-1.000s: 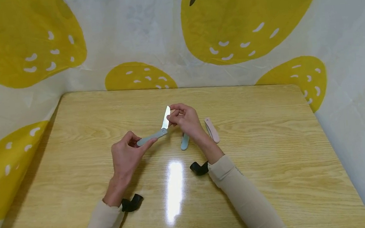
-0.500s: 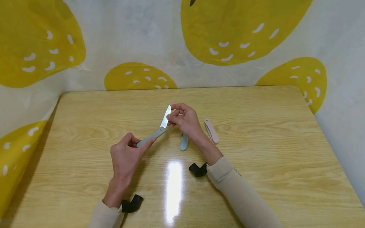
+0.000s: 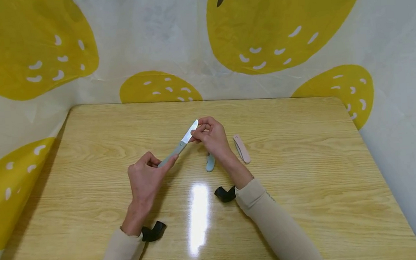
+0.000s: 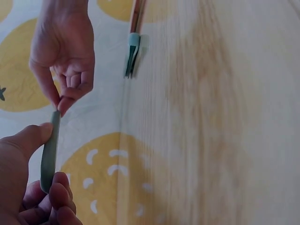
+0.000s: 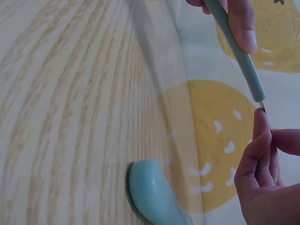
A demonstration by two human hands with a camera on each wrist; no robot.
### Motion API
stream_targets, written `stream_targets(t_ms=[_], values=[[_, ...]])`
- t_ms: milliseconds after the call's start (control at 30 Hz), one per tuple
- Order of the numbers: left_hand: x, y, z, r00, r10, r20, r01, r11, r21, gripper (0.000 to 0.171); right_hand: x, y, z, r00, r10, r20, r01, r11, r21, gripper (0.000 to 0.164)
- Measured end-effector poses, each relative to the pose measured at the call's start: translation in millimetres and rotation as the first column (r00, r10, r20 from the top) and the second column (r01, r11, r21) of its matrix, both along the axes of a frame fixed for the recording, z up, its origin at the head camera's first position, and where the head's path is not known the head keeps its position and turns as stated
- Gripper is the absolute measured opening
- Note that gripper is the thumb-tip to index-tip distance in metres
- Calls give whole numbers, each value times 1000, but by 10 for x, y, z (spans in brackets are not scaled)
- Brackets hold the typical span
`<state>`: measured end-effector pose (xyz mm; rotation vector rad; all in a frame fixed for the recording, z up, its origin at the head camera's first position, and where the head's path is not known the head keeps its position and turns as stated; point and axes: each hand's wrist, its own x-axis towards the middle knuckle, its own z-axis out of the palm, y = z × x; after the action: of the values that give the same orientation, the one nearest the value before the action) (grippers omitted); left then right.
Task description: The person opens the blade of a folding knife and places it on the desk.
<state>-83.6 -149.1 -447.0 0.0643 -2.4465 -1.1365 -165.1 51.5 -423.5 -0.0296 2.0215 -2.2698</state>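
Observation:
A folding knife [image 3: 173, 153] with a grey-green handle is held above the table, its shiny blade swung out nearly in line with the handle. My left hand [image 3: 145, 180] grips the handle between thumb and fingers, also seen close up on the green handle [image 4: 50, 154] in the left wrist view. My right hand [image 3: 213, 137] pinches the blade between thumb and fingertips. Below my right hand lies a light blue handle [image 3: 210, 163], partly hidden in the head view; its rounded blue end [image 5: 152, 190] shows in the right wrist view. Right of it rests a pink folded knife [image 3: 242, 149].
All this happens over a wood-grain table [image 3: 308, 170] with a bright light reflection near its middle. A white curtain [image 3: 170, 38] with yellow fruit shapes hangs behind and at both sides. Black curved pieces [image 3: 153, 231] stick out at each wrist.
The knife has opened wider: the angle between blade and handle has straightened out. The blade tip moved slightly right and the handle tilted up. The knives on the table stay put.

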Motion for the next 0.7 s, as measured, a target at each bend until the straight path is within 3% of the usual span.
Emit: stream_targets(t_ms=[267, 500, 700], values=[[-1, 11, -12, 999, 17, 33, -17, 1000, -9, 49, 5, -27, -15, 999, -25, 25, 26, 999, -28, 25], [2, -14, -28, 994, -34, 108, 42, 996, -76, 45, -6, -16, 1, 999, -14, 48, 16, 999, -42, 26], [16, -23, -34, 977, -82, 199, 112, 983, -144, 38, -61, -14, -37, 998, -2, 66, 2, 1000, -6, 25]])
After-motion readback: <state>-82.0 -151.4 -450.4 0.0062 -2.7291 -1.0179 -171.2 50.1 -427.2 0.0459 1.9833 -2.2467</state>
